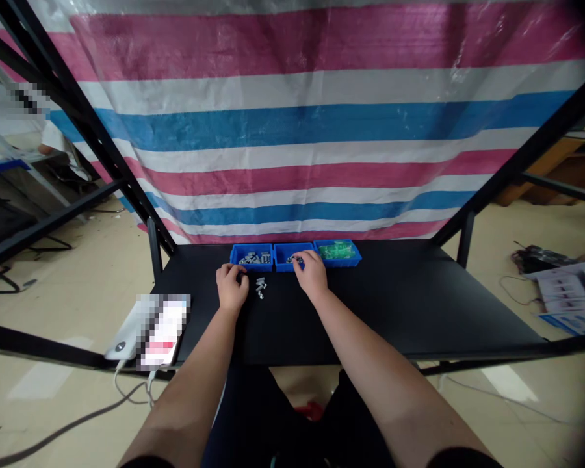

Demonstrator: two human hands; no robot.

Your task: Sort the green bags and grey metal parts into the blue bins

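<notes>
hands over a black table (pixel 394 312), both near its far edge by a row of 3 blue bins. left hand (pixel 231 287) sits on the table w/ fingers curled in, closed narrow around sth small; can't tell what, too tiny. just right of it, a small pile of metal parts (pixel 260 286) lies loose on the table, between the 2 hands, not touched by either. right hand (pixel 311 272) reaches to the middle bin (pixel 286 249), fingertips at its near rim, pinched narrow on a small dark bit; can't tell if it's actually gripped. left bin (pixel 251 249) holds grey metal pcs, right bin (pixel 355 253) holds green stuff in clear wrap. bins touch side by side, far centre of the table. near left corner: a white device (pixel 124 331) w/ a phone (pixel 163 333) beside it, cables hanging off toward the floor. striped tarp (pixel 312 123), pink/white/blue, hangs behind the table. black frame posts left & right.
</notes>
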